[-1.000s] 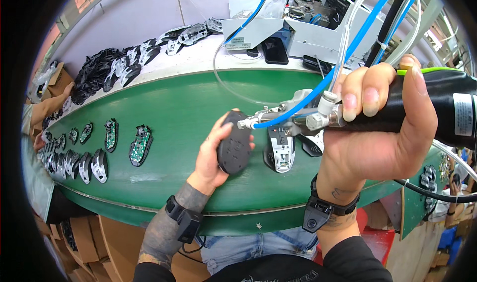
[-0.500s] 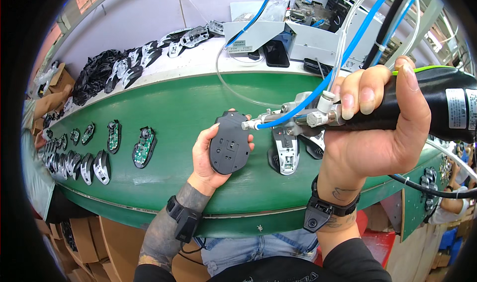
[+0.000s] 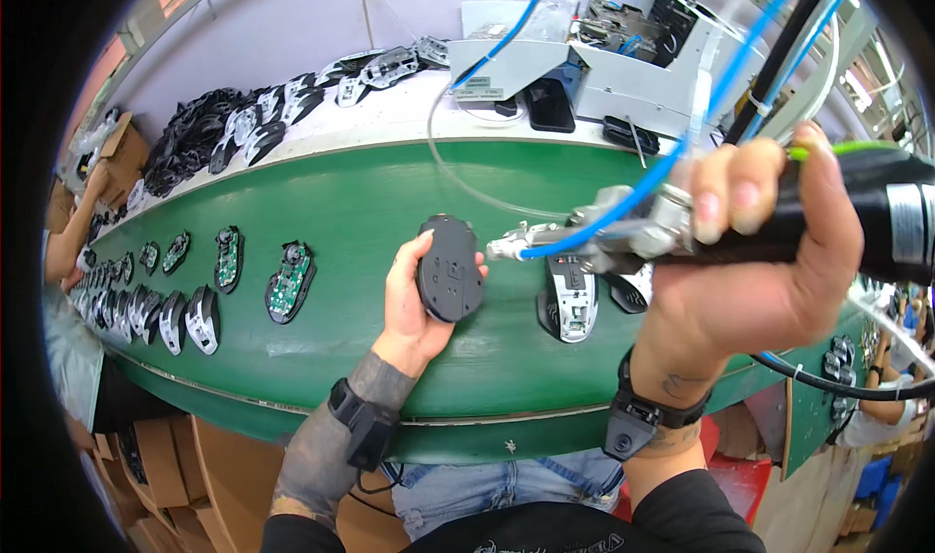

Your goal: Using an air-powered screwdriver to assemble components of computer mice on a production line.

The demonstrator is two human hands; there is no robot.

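My left hand is closed around a black computer mouse, its underside with small holes turned up and tilted to the right. My right hand grips the black body of a screwdriver gun, fed by a blue hose and lying nearly level. The metal tip of the gun points left, just off the mouse's right edge. Below the gun's front lies a white and black mouse shell, its upper end hidden by the tool. Another shell is partly behind my right wrist.
Mouse bases with green circuit boards and a row of shells rest on the green bench at left. A white shelf behind holds more shells, a phone and a grey machine. Other people sit at both sides.
The screwdriver gun has shifted slightly right and its tip has come away from the mouse. In my left hand the mouse has turned, showing its underside narrower. My right hand is blurred by motion.
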